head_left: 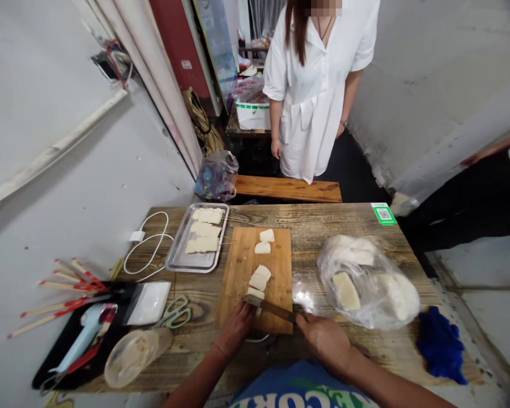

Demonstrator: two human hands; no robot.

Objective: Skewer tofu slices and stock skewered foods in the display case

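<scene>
Pale slices (260, 276) on board (281, 263) | right fingers (305, 322) wrapped round knife (276, 310) | left fingers (243, 313): cannot tell | tray (182, 259), bag (368, 286) either side

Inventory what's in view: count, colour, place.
table: 1, brown, centre
board: 1, tan, on table
slices: several, cream, on board
knife: 1, dark, over board
tray: 1, silver, board's left
skewered pieces: 3, cream, in tray
food bag: 1, clear, board's right
crumpled item: 1, blue, right
QR card: 1, green, right
scissors: 1, green, left
cup: 1, clear, left
sticks: several, red tips, left
person: 1, white clothing, beyond table
second person: 1, black trousers, right
left hand: 1, bare, by slices
right hand: 1, bare, gripping knife
</scene>
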